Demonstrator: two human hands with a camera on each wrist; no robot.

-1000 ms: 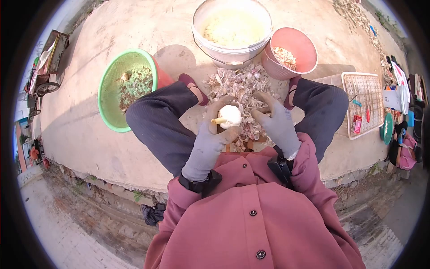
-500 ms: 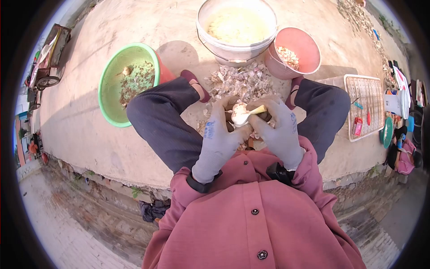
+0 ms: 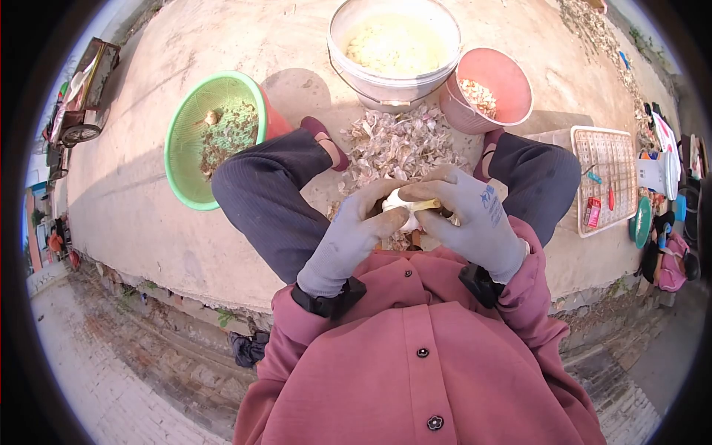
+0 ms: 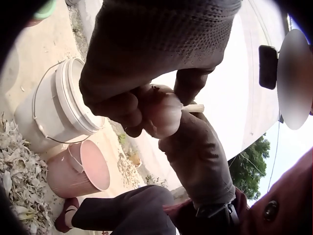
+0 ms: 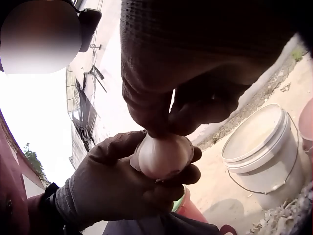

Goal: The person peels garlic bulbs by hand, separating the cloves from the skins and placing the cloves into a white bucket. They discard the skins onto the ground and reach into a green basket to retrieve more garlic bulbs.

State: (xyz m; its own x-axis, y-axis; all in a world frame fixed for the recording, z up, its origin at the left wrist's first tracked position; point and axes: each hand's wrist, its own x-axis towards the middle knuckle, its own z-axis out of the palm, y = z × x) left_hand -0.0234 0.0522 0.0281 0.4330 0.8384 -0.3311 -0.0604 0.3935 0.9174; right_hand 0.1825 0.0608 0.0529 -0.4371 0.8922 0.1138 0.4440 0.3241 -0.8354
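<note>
A white garlic bulb (image 3: 393, 206) with a short pale stem is held between both gloved hands over the lap. My left hand (image 3: 352, 228) grips the bulb from the side, fingers wrapped round it, as the right wrist view shows of the bulb (image 5: 164, 156). My right hand (image 3: 475, 221) pinches the bulb's top by the stem (image 4: 194, 108) with thumb and fingers. Both hands wear grey knitted gloves with darkened fingers. Beneath them a heap of garlic skins (image 3: 404, 144) lies on the ground between the feet.
A white bucket (image 3: 397, 93) with pale contents stands ahead, beside a pink bucket (image 3: 512, 89) partly filled with cloves. To the left is a green sieve basket (image 3: 178, 148) holding debris. A shallow crate (image 3: 604, 141) with small items lies at the right.
The right hand, apart from the bulb one second ago, has come in and now pinches it by the stem. The bulb has turned so its stem points right instead of left.
</note>
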